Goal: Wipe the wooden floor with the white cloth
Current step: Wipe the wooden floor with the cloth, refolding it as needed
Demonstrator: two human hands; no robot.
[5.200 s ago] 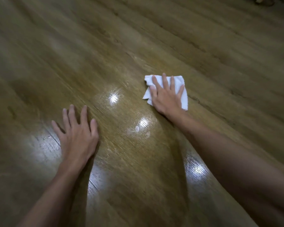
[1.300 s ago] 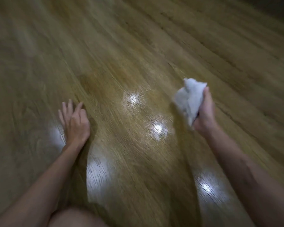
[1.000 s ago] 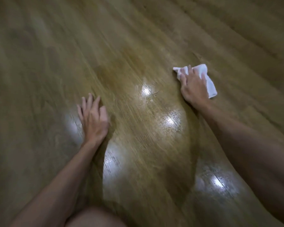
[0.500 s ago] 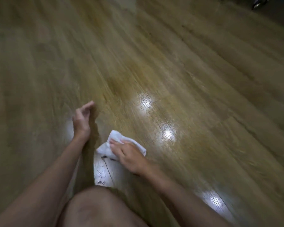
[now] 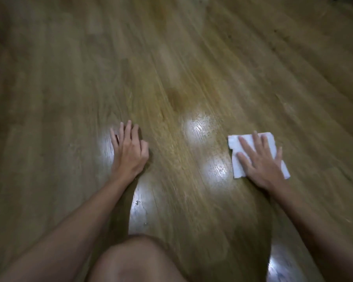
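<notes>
My right hand (image 5: 261, 161) lies flat on the white cloth (image 5: 235, 146), fingers spread open and pressing it to the wooden floor (image 5: 192, 58), not clutching it; the cloth is folded flat, its edges showing beyond my fingertips and by my wrist; my left hand (image 5: 129, 152) rests open on bare boards, well apart from the cloth, holding nothing; my knee (image 5: 135, 261) shows at the bottom edge; the planks run diagonally away, olive-brown and grained; bright glossy reflections (image 5: 199, 129) shine between my hands; the far floor darkens and blurs.
</notes>
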